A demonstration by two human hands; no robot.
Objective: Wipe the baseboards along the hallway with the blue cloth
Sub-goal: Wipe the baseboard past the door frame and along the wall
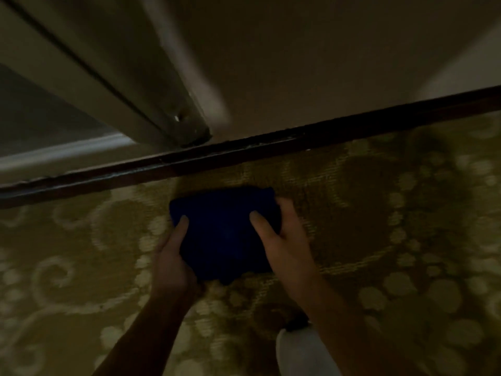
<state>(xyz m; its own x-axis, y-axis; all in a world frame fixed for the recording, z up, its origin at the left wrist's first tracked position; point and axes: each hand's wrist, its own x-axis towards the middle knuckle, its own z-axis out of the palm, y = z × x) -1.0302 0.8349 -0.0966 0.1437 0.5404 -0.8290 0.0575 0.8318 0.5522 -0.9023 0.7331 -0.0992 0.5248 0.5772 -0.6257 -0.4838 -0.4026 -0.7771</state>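
Blue cloth (225,234) (folded) held between both hands.

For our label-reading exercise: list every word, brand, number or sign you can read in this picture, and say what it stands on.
None: no readable text shows anywhere.
The blue cloth, held by the left hand and right hand, is plain.
The dark baseboard, patterned carpet and door frame carry no lettering; the picture is dim and blurred.
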